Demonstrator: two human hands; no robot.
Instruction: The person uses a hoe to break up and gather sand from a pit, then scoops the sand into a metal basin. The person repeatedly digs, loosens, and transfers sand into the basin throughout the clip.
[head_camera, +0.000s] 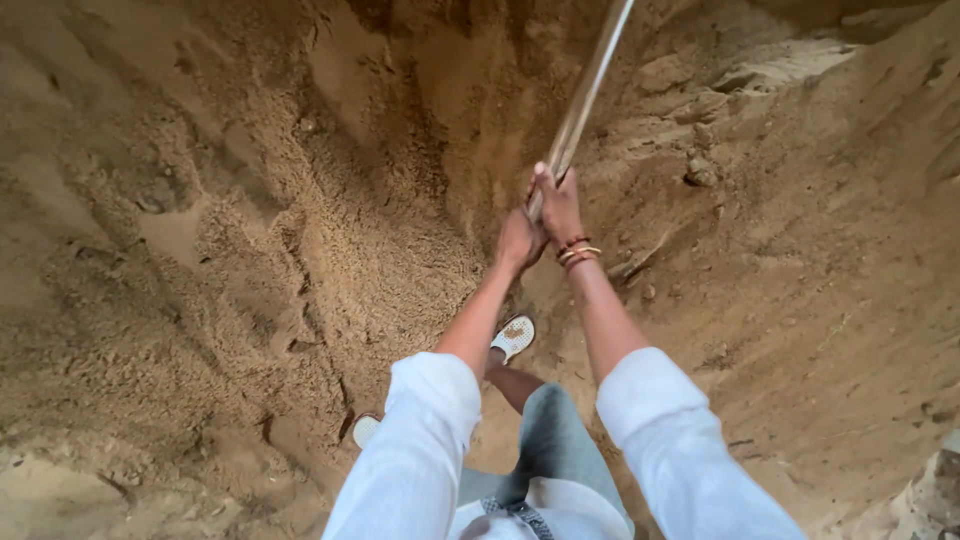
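While we look down from the head view, we see both hands wrapped around one long wooden handle (588, 88) that runs up and away to the top edge of the frame. Our left hand (517, 240) takes the lower end, its grip closed tight on the wood. Our right hand (557, 205) sits just above and touches the left, its grip also shut around the handle, with thin bangles (577, 252) on that wrist. What is at the far end of the handle we cannot tell. All around lies a steep bank of loose brown sand (220, 230), with small clods (700, 172) to the right. Below the hands a white shoe (513, 337) stands on the sand, and white rolled sleeves (425, 420) cover both upper arms.
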